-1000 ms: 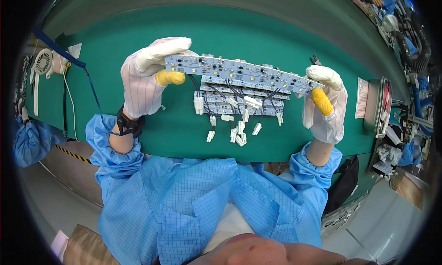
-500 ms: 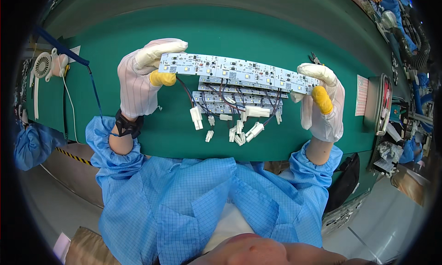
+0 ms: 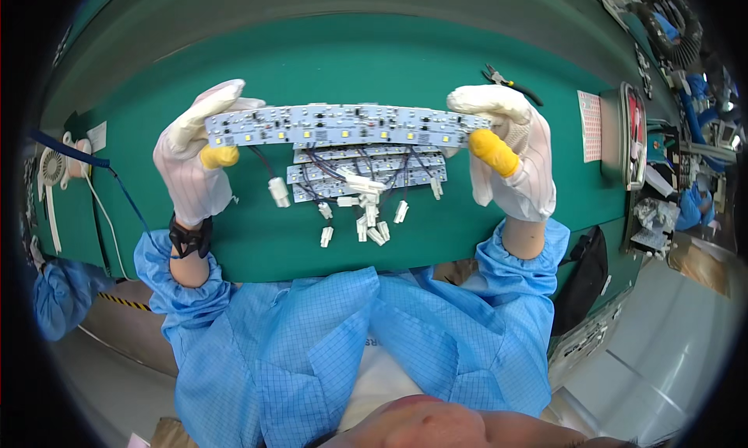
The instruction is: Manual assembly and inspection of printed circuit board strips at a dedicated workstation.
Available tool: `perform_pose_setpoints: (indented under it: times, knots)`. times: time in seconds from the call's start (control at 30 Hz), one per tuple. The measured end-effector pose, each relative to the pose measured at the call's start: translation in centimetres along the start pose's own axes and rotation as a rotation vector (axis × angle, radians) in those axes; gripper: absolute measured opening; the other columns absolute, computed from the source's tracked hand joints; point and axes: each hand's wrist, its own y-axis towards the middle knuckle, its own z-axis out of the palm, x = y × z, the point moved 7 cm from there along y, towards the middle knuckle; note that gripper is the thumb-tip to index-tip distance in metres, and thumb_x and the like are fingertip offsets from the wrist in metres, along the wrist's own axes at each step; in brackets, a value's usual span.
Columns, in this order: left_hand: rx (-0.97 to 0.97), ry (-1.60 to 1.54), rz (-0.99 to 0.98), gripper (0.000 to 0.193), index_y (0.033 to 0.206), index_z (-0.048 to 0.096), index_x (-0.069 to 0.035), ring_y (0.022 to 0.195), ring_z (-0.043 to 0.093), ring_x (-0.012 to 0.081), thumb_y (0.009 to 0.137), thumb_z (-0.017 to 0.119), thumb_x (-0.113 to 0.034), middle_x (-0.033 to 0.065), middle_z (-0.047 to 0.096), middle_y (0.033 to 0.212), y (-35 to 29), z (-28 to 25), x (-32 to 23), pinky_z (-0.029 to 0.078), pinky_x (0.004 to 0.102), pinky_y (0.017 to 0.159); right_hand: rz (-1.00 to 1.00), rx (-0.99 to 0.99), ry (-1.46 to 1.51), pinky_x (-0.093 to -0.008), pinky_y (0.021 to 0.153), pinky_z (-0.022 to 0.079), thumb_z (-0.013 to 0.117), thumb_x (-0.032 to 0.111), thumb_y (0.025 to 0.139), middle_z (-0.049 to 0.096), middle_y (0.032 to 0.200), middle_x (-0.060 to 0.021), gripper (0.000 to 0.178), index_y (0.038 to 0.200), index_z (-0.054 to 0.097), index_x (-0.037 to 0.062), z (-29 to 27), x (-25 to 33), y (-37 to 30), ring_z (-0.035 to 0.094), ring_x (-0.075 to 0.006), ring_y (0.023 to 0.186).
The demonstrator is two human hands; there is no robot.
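Between my hands I hold a long white LED circuit board [image 3: 335, 125] by its two ends, raised above the bench. My left hand [image 3: 204, 136], in a striped white glove with a yellow thumb cover, pinches the left end. The right end sits between the yellow-covered thumb and gloved fingers of my right hand [image 3: 506, 144]. Below and behind it, several more LED boards [image 3: 370, 171] lie in overlapping rows on the mat. Dark wires run from the boards to white plug connectors [image 3: 372, 206]. One connector [image 3: 279, 192] hangs by its wire under the held board's left part.
A green mat [image 3: 351, 58] covers the bench. Cutting pliers [image 3: 510, 83] lie at the back right. Further right are a pink-dotted sheet [image 3: 590, 126] and a metal tray [image 3: 623, 136]. A small white fan [image 3: 53, 167] and a blue coiled cord [image 3: 70, 149] are at the left.
The held board has come from a tilt to nearly level, and both hands still grip its ends. My hands appear further left in the view, which has itself shifted.
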Motion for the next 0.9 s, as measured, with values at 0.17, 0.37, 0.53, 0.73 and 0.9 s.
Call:
perform_pose_setpoints:
  times: [0.17,0.37,0.53,0.73,0.9]
  knots:
    - [-0.041,0.018,-0.018,0.056,0.113,0.055,0.006,0.093,0.062,0.0199,0.077,0.069,-0.034,0.0166,0.064,0.103,-0.2,-0.6,0.6,0.048,0.03,0.084,0.11,0.056,-0.021,-0.0177,0.042,0.038,0.066,0.013,0.079,0.063,0.082,-0.0105,0.036,0.108,0.056,-0.0048,0.5,0.5,0.0,0.049,-0.0064,0.041]
    - [0.006,0.206,-0.134,0.063,0.118,0.054,0.004,0.095,0.06,0.0191,0.081,0.061,-0.046,0.0153,0.062,0.107,0.7,-0.4,1.0,0.045,0.0302,0.087,0.147,0.19,-0.173,-0.0219,0.058,0.046,0.059,0.05,0.081,0.064,0.091,-0.0117,0.06,0.111,0.056,-0.0016,1.0,1.2,0.3,0.058,-0.0102,0.055]
    - [0.034,0.339,-0.253,0.067,0.114,0.059,0.0,0.091,0.06,0.0155,0.08,0.056,-0.057,0.0105,0.066,0.1,0.7,-0.5,1.5,0.045,0.0277,0.083,0.164,0.147,-0.145,-0.021,0.058,0.046,0.06,0.051,0.08,0.063,0.095,-0.0122,0.062,0.112,0.055,-0.0024,0.1,1.2,-0.1,0.058,-0.0104,0.055]
    - [-0.039,0.192,-0.137,0.064,0.116,0.056,0.003,0.097,0.06,0.0171,0.079,0.062,-0.049,0.013,0.063,0.108,0.5,-0.4,1.4,0.044,0.0281,0.088,0.185,0.151,-0.092,-0.0199,0.059,0.047,0.062,0.052,0.079,0.062,0.101,-0.0127,0.065,0.113,0.054,-0.0034,0.7,0.1,0.1,0.058,-0.0107,0.056]
    - [-0.02,0.056,-0.059,0.061,0.117,0.053,0.006,0.1,0.059,0.0195,0.077,0.069,-0.038,0.016,0.061,0.11,0.3,-0.7,0.9,0.046,0.0299,0.088,0.031,0.085,-0.009,-0.0169,0.05,0.043,0.064,0.035,0.08,0.06,0.103,-0.0133,0.056,0.114,0.05,-0.0063,0.3,-0.1,0.3,0.052,-0.0071,0.044]
